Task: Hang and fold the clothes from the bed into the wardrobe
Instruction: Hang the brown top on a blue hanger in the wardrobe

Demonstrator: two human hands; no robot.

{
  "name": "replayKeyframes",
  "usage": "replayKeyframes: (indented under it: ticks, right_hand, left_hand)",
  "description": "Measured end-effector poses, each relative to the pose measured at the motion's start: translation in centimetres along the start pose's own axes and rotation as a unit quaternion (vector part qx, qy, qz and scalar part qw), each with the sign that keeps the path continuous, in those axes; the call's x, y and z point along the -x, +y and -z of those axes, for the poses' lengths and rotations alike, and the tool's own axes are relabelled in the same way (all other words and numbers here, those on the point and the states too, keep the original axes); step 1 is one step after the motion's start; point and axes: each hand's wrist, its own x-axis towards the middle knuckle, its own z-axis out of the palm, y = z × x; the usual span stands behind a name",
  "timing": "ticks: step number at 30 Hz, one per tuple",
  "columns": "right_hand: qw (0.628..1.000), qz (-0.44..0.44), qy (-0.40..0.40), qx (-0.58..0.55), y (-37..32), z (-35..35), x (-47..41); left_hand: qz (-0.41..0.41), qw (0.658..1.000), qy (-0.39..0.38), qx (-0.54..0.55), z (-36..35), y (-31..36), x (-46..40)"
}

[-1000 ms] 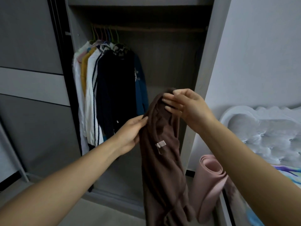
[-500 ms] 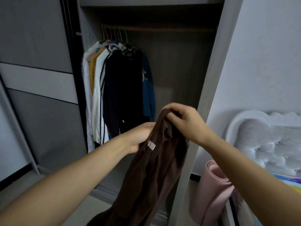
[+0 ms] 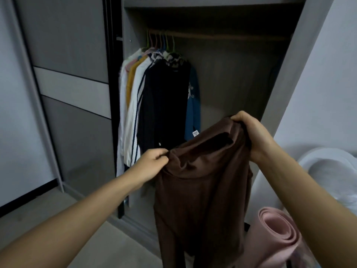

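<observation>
A brown garment [image 3: 202, 190] hangs in front of the open wardrobe [image 3: 228, 89], held up by its top edge. My left hand [image 3: 152, 163] pinches the left end of that edge. My right hand [image 3: 251, 134] grips the right end, higher up, with fabric bunched in the fist. The cloth is stretched between the two hands and drapes down toward the floor. Inside the wardrobe, several garments [image 3: 154, 109] hang on coloured hangers from a wooden rail [image 3: 222, 36], crowded to its left.
A rolled pink mat [image 3: 278, 233] leans at the lower right, beside a padded white headboard [image 3: 332, 167]. A grey sliding door [image 3: 67, 84] stands to the left of the opening. The rail's right half carries no hangers. A shelf [image 3: 208, 4] runs above the rail.
My hands have moved apart, spreading the garment's top edge wide. The left hand has dropped lower. The view has shifted, so the wardrobe sits further right.
</observation>
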Motion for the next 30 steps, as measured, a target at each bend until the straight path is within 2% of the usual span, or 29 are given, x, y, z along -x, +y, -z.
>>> replayKeyframes:
  ticks: [2,5,6,8,11,16,18,22,24,26,28,30]
  right_hand:
    - [0.999,-0.025,0.001,0.021,0.4,1.1,-0.6]
    - [0.998,-0.054,-0.005,0.026,1.6,1.9,-1.6]
    - [0.998,-0.06,-0.006,0.006,1.9,1.8,-1.8]
    - [0.997,-0.068,0.0,-0.032,2.2,1.4,-2.6]
    - [0.996,-0.081,0.008,-0.03,2.4,0.4,-4.0]
    - [0.996,-0.062,0.048,-0.039,2.9,-0.7,-7.4]
    - [0.994,-0.042,0.083,-0.056,3.0,-0.6,-9.2]
    - [0.985,-0.023,0.148,-0.085,3.5,-0.4,-12.2]
    - [0.982,-0.019,0.175,-0.067,4.0,-0.6,-13.5]
    - [0.978,-0.008,0.203,-0.053,4.3,-1.1,-15.1]
    - [0.971,0.002,0.236,-0.046,4.5,-1.4,-16.5]
    - [0.964,0.002,0.264,-0.036,4.8,-1.5,-17.7]
  left_hand:
    - [0.02,0.997,0.009,0.07,0.7,0.3,-1.0]
    - [0.05,0.983,-0.028,0.176,0.3,1.3,-2.3]
    - [0.053,0.984,-0.044,0.167,-0.1,1.7,-2.6]
    - [0.034,0.993,-0.081,0.078,-1.5,1.9,-3.4]
    - [-0.042,0.986,-0.162,-0.003,-4.0,1.5,-4.8]
    - [-0.147,0.97,-0.148,-0.123,-4.9,-0.5,-8.9]
    - [-0.11,0.971,-0.146,-0.152,-3.2,-2.4,-11.6]
    - [0.082,0.957,-0.178,-0.215,2.2,-5.4,-18.0]
    - [0.175,0.952,-0.213,-0.131,4.5,-5.5,-20.9]
    - [0.227,0.947,-0.226,0.037,6.5,-4.5,-24.2]
    - [0.25,0.92,-0.214,0.214,7.4,-3.3,-26.8]
    - [0.259,0.897,-0.199,0.297,7.3,-2.3,-29.1]
